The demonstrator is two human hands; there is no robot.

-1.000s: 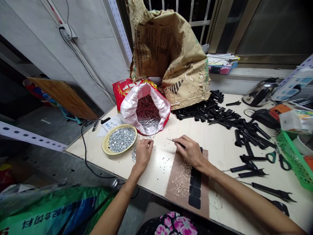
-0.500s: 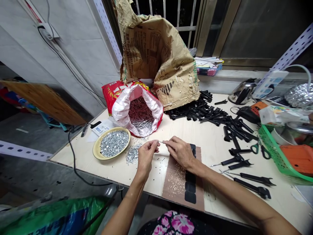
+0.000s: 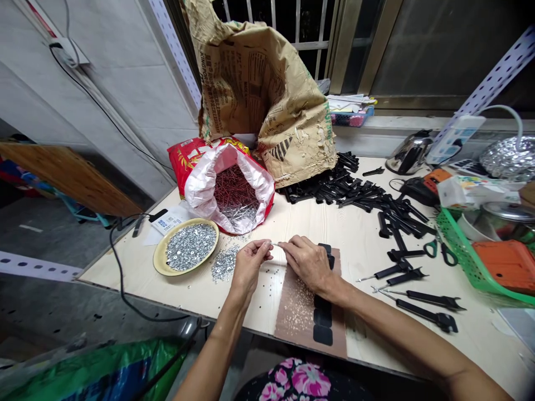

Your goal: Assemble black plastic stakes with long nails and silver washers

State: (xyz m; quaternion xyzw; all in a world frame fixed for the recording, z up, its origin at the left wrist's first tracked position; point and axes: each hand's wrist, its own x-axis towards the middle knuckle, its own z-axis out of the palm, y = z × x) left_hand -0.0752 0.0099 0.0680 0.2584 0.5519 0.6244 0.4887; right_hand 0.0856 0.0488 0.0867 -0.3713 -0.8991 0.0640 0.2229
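Observation:
My right hand is closed around a piece mostly hidden by the fingers; its thin metal rod points left. My left hand pinches at the tip of that rod, and whatever small thing is between its fingertips is too small to make out. Left of my left hand lies a loose heap of small metal washers, beside a yellow dish full of washers. Under my right forearm is a brown board with black rounded squares and pale crumbs.
A red bag of long screws or nails stands open behind the dish, with a brown paper sack behind it. Black plastic parts are piled at the back right. Several rod-tipped black parts, scissors and a green basket lie right.
My left hand has come up and its fingertips now meet the end of the rod held in my right hand. The view has shifted to the right.

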